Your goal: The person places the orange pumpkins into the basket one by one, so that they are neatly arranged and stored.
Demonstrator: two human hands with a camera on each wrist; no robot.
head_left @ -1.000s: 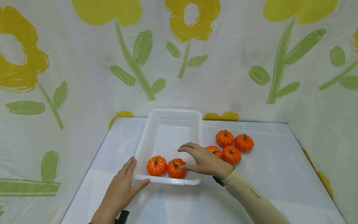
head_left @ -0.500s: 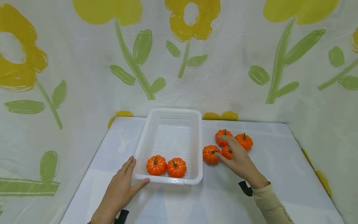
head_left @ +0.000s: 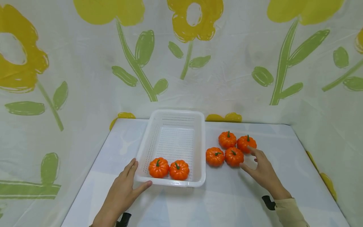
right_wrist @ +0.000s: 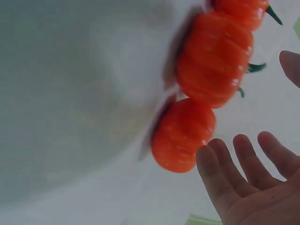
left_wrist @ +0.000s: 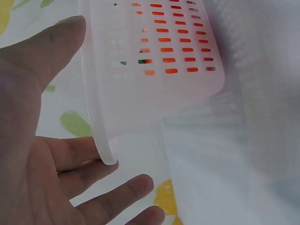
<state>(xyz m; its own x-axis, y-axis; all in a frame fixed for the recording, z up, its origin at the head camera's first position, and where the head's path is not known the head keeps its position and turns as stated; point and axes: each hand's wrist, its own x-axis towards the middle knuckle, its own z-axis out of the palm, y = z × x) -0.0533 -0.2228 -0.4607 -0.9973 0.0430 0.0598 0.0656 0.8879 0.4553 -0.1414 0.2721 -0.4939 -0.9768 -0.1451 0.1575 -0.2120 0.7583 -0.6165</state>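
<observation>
Two hands are before us, the right hand [head_left: 263,172] and the left hand [head_left: 121,188]; both have loose, nearly straight fingers, clenched on nothing. The right hand's fingers spread close to the far-right pumpkin [head_left: 245,142]; whether a fingertip touches it, we cannot tell. The left hand lies at the near-left corner of the white basket [head_left: 177,138], its thumb against the near edge.

Next outward we find the near-right pumpkin [head_left: 233,159], the far-left pumpkin [head_left: 226,142] and the near-left pumpkin [head_left: 214,159], the last just beside the basket's right edge. All four sit on the worktop [head_left: 227,195], nearer its far edge than its near one. Inside the basket, a left inner pumpkin [head_left: 158,171] and a right inner pumpkin [head_left: 180,173] lie side by side along the near edge.

We judge the pumpkins light, stiff and hardly fragile (hollow plastic, perhaps), though that gloss may be slippery. We would grasp one round its ribbed sides, thumb opposing fingers, rather than by its thin green stem [head_left: 248,138].
</observation>
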